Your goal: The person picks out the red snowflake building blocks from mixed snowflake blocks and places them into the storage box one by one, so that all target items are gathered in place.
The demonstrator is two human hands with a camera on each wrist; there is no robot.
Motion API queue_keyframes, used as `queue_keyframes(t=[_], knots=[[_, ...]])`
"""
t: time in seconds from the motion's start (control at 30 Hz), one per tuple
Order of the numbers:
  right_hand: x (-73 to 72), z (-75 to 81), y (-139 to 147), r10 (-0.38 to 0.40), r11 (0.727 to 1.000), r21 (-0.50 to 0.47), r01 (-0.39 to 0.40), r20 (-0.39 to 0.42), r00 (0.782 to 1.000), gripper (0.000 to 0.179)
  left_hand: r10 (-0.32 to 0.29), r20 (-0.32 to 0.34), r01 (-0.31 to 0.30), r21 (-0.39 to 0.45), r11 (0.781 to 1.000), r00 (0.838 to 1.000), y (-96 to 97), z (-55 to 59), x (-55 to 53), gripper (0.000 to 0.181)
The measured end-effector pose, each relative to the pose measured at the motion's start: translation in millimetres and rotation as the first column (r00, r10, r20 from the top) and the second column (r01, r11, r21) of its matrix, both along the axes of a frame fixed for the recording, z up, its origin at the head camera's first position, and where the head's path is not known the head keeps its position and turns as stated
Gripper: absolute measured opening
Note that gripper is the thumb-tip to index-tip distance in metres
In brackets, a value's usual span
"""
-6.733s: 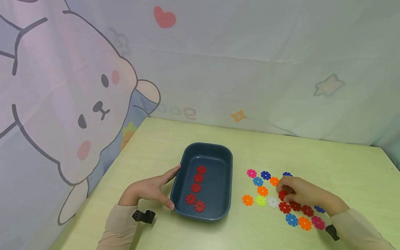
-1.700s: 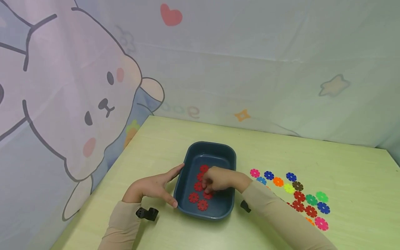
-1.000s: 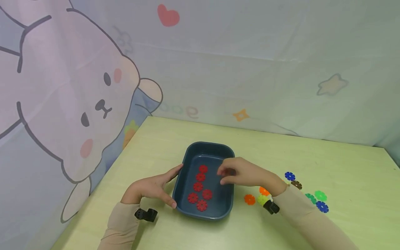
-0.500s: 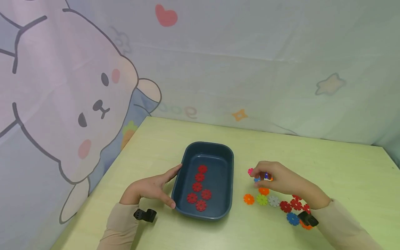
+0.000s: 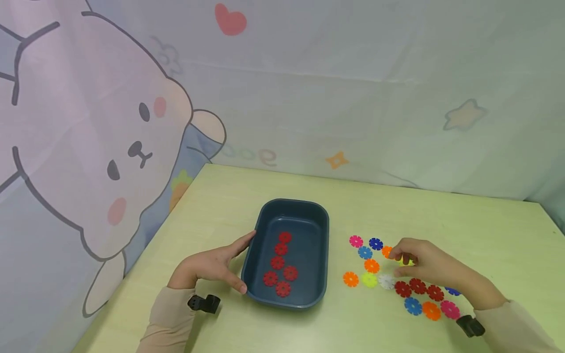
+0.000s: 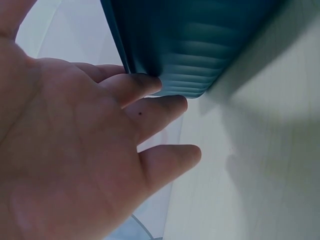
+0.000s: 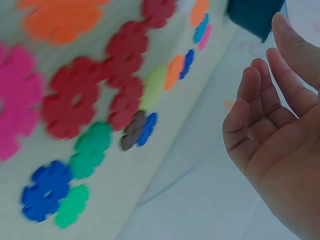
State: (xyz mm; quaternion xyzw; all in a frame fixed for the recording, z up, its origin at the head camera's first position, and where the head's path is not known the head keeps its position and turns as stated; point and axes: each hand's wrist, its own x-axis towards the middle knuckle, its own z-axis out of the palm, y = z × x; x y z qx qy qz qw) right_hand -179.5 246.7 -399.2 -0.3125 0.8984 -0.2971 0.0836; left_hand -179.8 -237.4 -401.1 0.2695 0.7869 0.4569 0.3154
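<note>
A dark blue rectangular tray (image 5: 309, 245) stands on the table, several red notched plastic discs (image 5: 277, 263) lying in its left half. My left hand (image 5: 207, 268) rests against the tray's left side, thumb and fingers spread. In the left wrist view, the fingertips meet the tray's outer wall (image 6: 195, 45). To the right, my right hand (image 5: 430, 264) hovers above loose discs, its fingers loosely bent and nothing between them. Close below it lie several red discs (image 5: 417, 286), seen larger as red discs (image 7: 72, 97) in the right wrist view. The hand partly covers a yellow disc (image 5: 406, 262).
Left of the right hand lie a pink disc (image 5: 356, 241), a dark blue disc (image 5: 376, 243), an orange disc (image 5: 350, 279) and a white disc (image 5: 386, 281). Green discs (image 7: 90, 150) show in the right wrist view. A printed cloth (image 5: 353, 88) hangs behind the table.
Since the earliest frame another red disc has come into the tray. My right hand has left the tray and moved right, back over the loose discs. The left hand keeps its place.
</note>
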Motion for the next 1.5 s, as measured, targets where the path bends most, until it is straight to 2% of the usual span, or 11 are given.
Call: queue_keyframes(t=[0.27,0.57,0.9,1.13,1.5], knots=[[-0.2,-17.2,21,-0.049,0.997,0.058,0.044,0.091,0.995,0.027,-0.008,0.000,0.008,0.008,1.000,1.000,-0.5,0.3,-0.5,0.126],[5.4,-27.1,22,-0.057,0.998,0.038,0.050,0.204,0.977,0.026,-0.001,0.004,0.001,0.007,1.000,1.000,0.0,0.7,-0.3,0.126],[7.7,-37.1,23,0.046,0.998,0.023,-0.050,0.166,0.985,0.023,0.000,0.003,0.000,0.013,1.000,1.000,0.4,-0.3,0.2,0.126],[8.0,-39.8,22,0.051,0.997,0.055,-0.060,0.157,0.986,0.023,0.004,0.004,-0.004,0.011,1.000,1.000,1.0,1.5,0.9,0.126],[6.0,-40.7,20,0.020,0.998,0.055,-0.032,0.209,0.978,0.023,0.006,-0.001,-0.006,0.004,1.000,1.000,1.1,2.4,1.3,0.126]])
